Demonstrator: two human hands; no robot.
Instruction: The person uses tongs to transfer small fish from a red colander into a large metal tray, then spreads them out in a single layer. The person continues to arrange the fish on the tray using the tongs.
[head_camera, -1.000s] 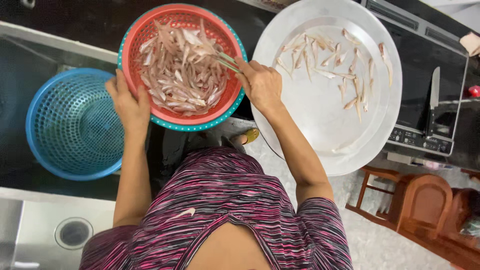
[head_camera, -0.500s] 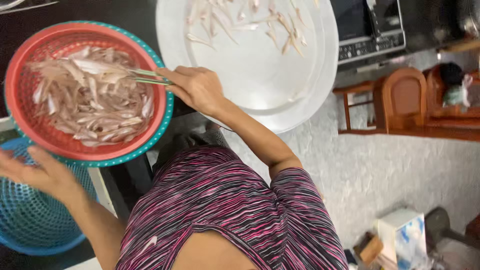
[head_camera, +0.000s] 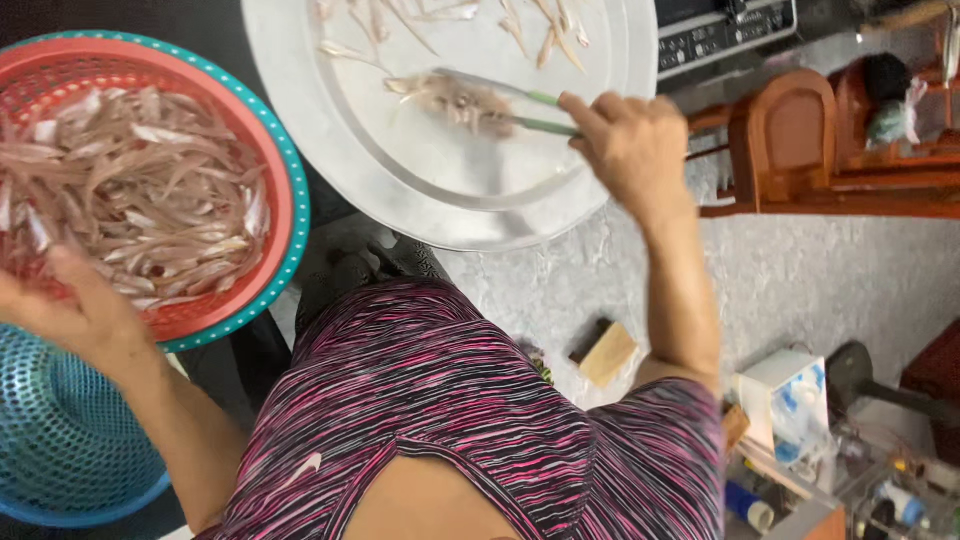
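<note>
Head view: the right hand (head_camera: 632, 150) is closed around a pair of green-handled tongs (head_camera: 520, 110), fingers wrapped over the handles at the rim of the round metal tray (head_camera: 400, 190). The tongs reach leftward over the tray and pinch a small clump of pale, thin fish strips (head_camera: 462, 102) just above the tray's flat middle. More single strips (head_camera: 520, 25) lie scattered across the far part of the tray, well apart from the clump.

The left hand (head_camera: 70, 315) sits at the near edge of the red colander (head_camera: 285, 215), fingers spread and loosely open, resting on the rim and touching the nearest strips; whether it grips the rim I cannot tell. The red colander has a teal outer rim and is heaped with a pile of pinkish-white fish strips (head_camera: 140, 200). It stands just beside the metal tray, their rims close together.

Below the left wrist, a blue plastic basket (head_camera: 60, 450) sits partly under the red colander.

The person wears a pink and black striped top (head_camera: 450, 420). To the right, over a grey mottled floor (head_camera: 800, 280), stand a wooden chair (head_camera: 800, 140) and a small wooden block (head_camera: 605, 352).
</note>
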